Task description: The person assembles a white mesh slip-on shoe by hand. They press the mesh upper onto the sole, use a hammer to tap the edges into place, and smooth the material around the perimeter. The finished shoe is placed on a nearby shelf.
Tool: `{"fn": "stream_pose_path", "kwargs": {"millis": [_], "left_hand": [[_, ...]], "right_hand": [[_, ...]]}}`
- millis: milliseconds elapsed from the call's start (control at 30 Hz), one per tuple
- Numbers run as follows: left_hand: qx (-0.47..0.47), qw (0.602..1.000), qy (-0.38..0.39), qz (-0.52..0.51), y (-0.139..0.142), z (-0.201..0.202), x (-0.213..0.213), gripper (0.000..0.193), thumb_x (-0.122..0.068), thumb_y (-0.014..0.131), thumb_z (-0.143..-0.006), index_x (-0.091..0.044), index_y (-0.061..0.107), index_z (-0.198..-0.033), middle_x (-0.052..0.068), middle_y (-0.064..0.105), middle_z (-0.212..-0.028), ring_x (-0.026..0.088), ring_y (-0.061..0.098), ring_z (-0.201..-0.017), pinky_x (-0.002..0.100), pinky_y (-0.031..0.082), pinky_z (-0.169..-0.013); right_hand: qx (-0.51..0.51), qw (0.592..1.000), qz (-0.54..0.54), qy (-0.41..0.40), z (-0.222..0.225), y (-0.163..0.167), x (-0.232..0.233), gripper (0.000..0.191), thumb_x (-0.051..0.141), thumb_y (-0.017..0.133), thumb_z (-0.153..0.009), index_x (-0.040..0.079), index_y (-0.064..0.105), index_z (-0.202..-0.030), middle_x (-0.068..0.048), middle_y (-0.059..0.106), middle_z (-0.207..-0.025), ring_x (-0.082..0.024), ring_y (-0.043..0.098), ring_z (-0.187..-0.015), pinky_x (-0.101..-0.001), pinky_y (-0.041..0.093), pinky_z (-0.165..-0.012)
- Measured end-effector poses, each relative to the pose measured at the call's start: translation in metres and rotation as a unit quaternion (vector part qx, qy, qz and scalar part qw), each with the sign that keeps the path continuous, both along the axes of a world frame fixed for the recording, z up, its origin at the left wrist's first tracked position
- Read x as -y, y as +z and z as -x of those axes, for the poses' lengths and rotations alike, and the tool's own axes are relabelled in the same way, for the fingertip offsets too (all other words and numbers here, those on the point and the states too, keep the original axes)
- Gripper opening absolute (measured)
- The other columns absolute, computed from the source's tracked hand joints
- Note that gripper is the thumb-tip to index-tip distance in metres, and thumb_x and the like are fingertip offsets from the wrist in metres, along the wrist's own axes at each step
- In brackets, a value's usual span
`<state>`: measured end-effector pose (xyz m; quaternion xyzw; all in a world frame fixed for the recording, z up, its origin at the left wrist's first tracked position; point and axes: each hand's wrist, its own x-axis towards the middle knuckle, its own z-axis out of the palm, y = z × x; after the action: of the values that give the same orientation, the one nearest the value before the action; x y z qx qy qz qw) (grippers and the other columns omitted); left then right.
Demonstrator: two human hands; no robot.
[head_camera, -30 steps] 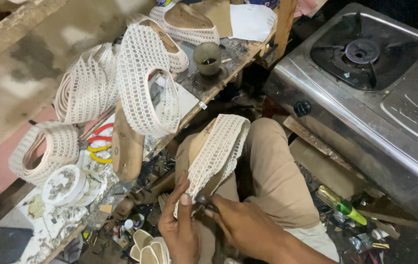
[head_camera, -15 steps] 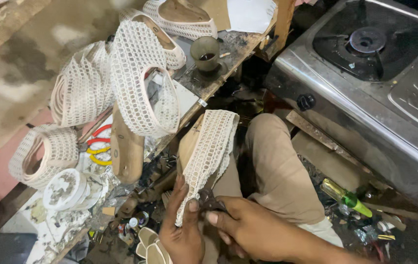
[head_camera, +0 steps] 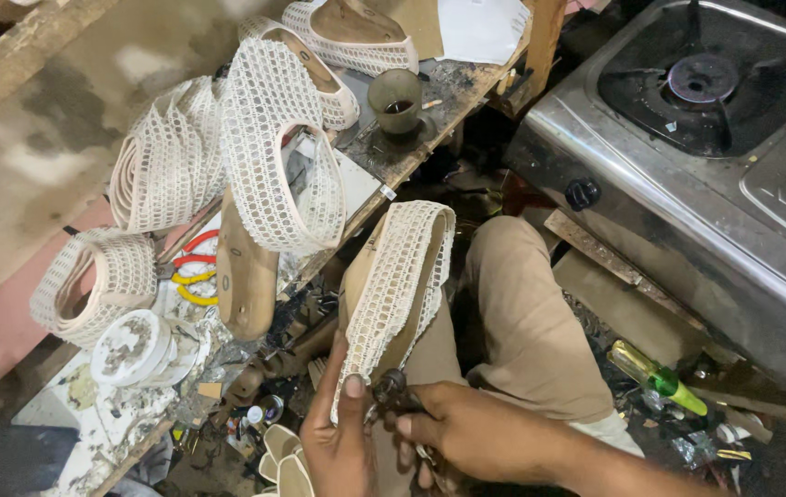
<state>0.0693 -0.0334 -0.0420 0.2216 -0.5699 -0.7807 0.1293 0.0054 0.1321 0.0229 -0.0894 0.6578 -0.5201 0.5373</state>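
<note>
The left hand (head_camera: 342,442) is at 6 o'clock, low in the view. Its fingers wrap the near end of the shoe (head_camera: 397,276), and the thumb presses the white net flat on it. The right hand (head_camera: 476,433) comes in from 5 o'clock. Its fingers are closed on dark pliers (head_camera: 391,391), and the tip of the pliers sits at the edge of the net, just beside the left thumb. I cannot tell if the pliers bite the net yet.

The shoe rests on the knee (head_camera: 522,313) and points up to 12 o'clock.

To do this well, I think the left hand must hold the shoe firm so it cannot wiggle. The pliers should grab only a small bit of net and pull it slow and snug, since net like this looks easy to rip.

Farther off, at 10 o'clock, more net shoes (head_camera: 273,147) sit on the worktop (head_camera: 430,129). A cup (head_camera: 395,97) stands at 12 o'clock. A stove (head_camera: 687,120) is at 2 o'clock.
</note>
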Motion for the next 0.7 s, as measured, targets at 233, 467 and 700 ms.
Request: {"fn": "stream_pose_path", "kwargs": {"millis": [233,467,700], "left_hand": [[-0.042,0.988,0.009,0.147,-0.012,-0.006,-0.010,0.048,-0.012,0.061,-0.098,0.009,0.056,-0.142,0.023,0.056,-0.152,0.028,0.053,-0.141,0.039,0.041,-0.114],[0.008,0.978,0.047,-0.201,0.007,0.007,0.006,0.051,-0.010,0.055,-0.096,0.005,0.055,-0.145,0.024,0.064,-0.141,0.032,0.064,-0.123,0.045,0.054,-0.098],[-0.046,0.988,0.044,-0.142,-0.009,0.000,-0.009,0.052,-0.004,0.057,-0.095,0.009,0.051,-0.144,0.026,0.059,-0.147,0.034,0.062,-0.130,0.047,0.053,-0.104]], "right_hand": [[0.060,0.998,-0.012,-0.023,0.008,0.001,-0.003,0.036,0.030,0.053,-0.109,-0.005,0.062,-0.103,-0.011,0.065,-0.078,-0.023,0.060,-0.058,-0.0347,0.049,-0.050],[-0.335,0.904,0.227,-0.140,-0.027,-0.032,0.028,0.033,0.021,0.050,-0.108,-0.006,0.059,-0.124,-0.013,0.072,-0.095,-0.032,0.072,-0.083,-0.0433,0.056,-0.073],[0.056,0.998,0.027,0.007,0.011,-0.005,-0.005,0.030,0.025,0.050,-0.107,-0.002,0.062,-0.107,-0.006,0.069,-0.084,-0.020,0.068,-0.070,-0.0331,0.057,-0.059]]}}
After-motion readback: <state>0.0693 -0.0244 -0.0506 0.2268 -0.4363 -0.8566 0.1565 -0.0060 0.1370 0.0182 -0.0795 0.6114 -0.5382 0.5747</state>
